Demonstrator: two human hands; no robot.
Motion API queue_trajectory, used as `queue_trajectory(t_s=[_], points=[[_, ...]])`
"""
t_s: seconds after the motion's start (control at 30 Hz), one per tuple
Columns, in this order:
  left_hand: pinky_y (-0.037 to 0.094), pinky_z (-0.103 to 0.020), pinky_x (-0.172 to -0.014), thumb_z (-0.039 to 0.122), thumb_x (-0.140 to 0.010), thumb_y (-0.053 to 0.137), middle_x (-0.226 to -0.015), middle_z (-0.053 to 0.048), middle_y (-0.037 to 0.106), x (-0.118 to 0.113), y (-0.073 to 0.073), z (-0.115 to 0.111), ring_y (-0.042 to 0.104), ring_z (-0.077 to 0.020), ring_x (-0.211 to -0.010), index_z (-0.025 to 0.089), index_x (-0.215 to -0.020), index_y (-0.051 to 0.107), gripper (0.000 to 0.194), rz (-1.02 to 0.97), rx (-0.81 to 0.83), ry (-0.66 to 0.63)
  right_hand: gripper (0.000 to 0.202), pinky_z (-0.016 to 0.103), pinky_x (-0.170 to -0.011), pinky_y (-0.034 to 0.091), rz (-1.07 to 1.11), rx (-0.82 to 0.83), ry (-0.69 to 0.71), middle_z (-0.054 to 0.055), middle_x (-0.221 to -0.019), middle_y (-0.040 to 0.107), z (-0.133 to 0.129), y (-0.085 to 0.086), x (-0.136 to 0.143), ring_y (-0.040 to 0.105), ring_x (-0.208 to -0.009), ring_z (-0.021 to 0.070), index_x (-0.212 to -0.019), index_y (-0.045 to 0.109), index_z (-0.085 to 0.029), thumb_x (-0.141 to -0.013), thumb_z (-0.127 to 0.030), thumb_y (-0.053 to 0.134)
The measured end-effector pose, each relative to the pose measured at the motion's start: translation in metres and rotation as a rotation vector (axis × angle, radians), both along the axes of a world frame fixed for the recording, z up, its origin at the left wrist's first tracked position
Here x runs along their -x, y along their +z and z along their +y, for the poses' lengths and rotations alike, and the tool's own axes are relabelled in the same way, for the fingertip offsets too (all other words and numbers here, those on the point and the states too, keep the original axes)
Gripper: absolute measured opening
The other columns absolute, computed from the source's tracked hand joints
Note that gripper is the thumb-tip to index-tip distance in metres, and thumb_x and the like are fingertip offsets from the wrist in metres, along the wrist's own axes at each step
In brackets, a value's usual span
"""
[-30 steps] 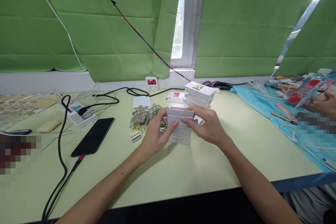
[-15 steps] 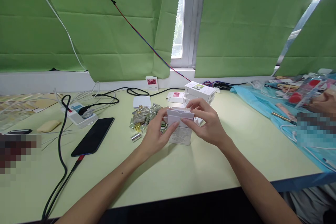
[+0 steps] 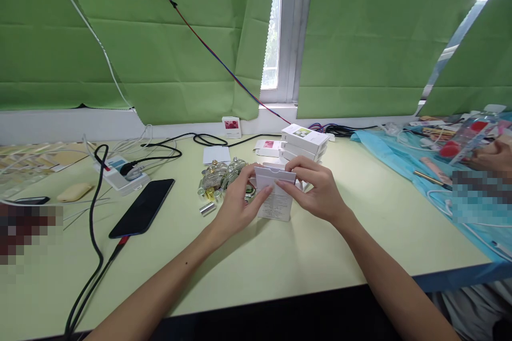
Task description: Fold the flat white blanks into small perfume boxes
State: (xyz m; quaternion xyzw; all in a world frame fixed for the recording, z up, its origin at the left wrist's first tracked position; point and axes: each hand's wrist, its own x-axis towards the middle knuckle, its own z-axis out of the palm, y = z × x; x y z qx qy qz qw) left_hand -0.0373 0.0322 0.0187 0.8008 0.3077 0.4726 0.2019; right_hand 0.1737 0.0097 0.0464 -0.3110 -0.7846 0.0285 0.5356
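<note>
Closing top flap of small white box (image 3: 276, 197) at table (image 3: 280, 266) middle; left hand (image 3: 236, 208) grips box's left side, right hand (image 3: 318, 192) pinches flap. Next likely: tuck flap in squarely. Bottles (image 3: 218, 178) just left, box stack (image 3: 304, 144) behind; phone (image 3: 142, 208) toward left edge.

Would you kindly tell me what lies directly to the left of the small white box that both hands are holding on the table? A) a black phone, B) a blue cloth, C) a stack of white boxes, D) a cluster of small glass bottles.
D: the cluster of small glass bottles sits right beside the small white box held by the left hand and the right hand; the black phone lies farther left.
</note>
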Motion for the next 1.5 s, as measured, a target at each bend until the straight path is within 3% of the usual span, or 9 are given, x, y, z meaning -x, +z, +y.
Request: queue_trajectory(t_s=[0.43, 1.17, 1.5], points=[[0.052, -0.030, -0.084, 0.034, -0.099, 0.060, -0.120, -0.006, 0.064, -0.0005, 0.0006, -0.0010, 0.062, -0.0173, -0.098, 0.027, -0.129, 0.052, 0.032, 0.003, 0.025, 0.007, 0.027, 0.026, -0.052, 0.037, -0.006, -0.022, -0.010, 0.004, -0.083, 0.064, 0.0012, -0.0010, 0.0007, 0.043, -0.058, 0.0099, -0.070, 0.054, -0.019, -0.094, -0.022, 0.067], [0.052, -0.031, -0.085, 0.034, -0.099, 0.060, -0.122, -0.007, 0.063, -0.0006, -0.0001, -0.0004, 0.062, -0.0179, -0.100, 0.026, -0.127, 0.052, 0.030, 0.018, 0.029, 0.012, 0.026, 0.026, -0.053, 0.036, -0.016, 0.013, -0.007, 0.004, -0.083, 0.062, 0.0012, -0.0021, -0.0008, 0.041, -0.059, 0.0095, -0.072, 0.054, -0.019, -0.094, -0.022, 0.066], [0.052, -0.029, -0.079, 0.035, -0.099, 0.060, -0.113, -0.006, 0.063, -0.0014, 0.0025, -0.0021, 0.061, -0.0163, -0.092, 0.026, -0.124, 0.053, 0.028, 0.030, 0.035, 0.025, 0.025, 0.026, -0.053, 0.036, -0.041, 0.019, -0.008, 0.004, -0.084, 0.063, 0.0040, -0.0051, -0.0023, 0.041, -0.059, 0.0094, -0.072, 0.054, -0.019, -0.094, -0.022, 0.067]])
